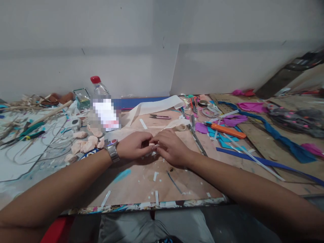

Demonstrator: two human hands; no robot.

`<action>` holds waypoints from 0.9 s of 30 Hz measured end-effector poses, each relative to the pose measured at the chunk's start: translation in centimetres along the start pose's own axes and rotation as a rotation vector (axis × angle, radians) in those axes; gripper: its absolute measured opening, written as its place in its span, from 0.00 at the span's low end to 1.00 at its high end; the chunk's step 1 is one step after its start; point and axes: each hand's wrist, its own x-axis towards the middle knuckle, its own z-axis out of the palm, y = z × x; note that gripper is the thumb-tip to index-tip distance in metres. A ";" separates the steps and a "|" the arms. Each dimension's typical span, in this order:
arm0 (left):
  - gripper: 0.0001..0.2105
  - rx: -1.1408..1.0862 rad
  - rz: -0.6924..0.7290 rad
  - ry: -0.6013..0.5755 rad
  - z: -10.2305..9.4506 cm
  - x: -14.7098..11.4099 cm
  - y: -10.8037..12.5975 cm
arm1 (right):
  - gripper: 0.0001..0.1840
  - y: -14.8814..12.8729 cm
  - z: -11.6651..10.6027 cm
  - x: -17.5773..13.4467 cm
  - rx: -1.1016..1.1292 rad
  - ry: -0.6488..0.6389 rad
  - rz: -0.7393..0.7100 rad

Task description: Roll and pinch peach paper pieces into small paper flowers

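A small, whitish, thin, paper-like piece (152, 153) sits between the fingertips of both hands, just above the middle of a table (138, 185) covered with brown sheeting. It looks very light, and likely soft and easily creased; if it is paper, as it seems, a hard pull would probably tear it, while dry fingertips should find little slip. The sensible hold is a gentle pinch at its edges, one side for each hand, with the pressure kept low so that its folds are not flattened.

The left hand (133, 145) has its fingers curled and its thumb drawn in close, pinching the piece from its side. The right hand (170, 146) mirrors it, fingers bent and tips together on the other side of the same piece; the two hands nearly meet, and how firmly each one presses cannot be told.

The piece itself is mostly covered by the fingers. What shows is pale, with uneven edges and a slightly crumpled look; its full outline and exact material are unclear. Crumpled, peach-coloured, petal-like pieces (87, 145) lie in a cluster near the left wrist, and a long, cream-coloured, flat strip (157, 107) lies beyond the hands.
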 end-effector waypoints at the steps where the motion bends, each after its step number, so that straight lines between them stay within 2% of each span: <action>1: 0.23 0.061 0.022 0.009 0.1 -0.1 0.0 | 0.09 0.0 0.0 0.0 -0.006 -0.006 0.007; 7: 0.26 0.236 0.051 0.006 0.8 -0.1 0.1 | 0.09 0.2 0.1 -0.1 -0.006 -0.025 0.041; 14: 0.27 0.162 0.030 0.020 0.6 0.0 0.1 | 0.09 0.1 0.1 0.0 -0.020 -0.002 0.071; 19: 0.25 -0.054 -0.042 0.028 0.0 0.0 0.4 | 0.12 0.2 0.0 0.0 0.003 0.075 0.075; 24: 0.25 -0.514 -0.249 -0.149 -0.3 -0.1 0.6 | 0.18 0.3 0.1 0.1 -0.004 0.074 0.083; 27: 0.23 -0.648 -0.280 -0.202 -0.4 0.0 0.5 | 0.19 0.4 0.2 0.0 0.023 0.069 0.073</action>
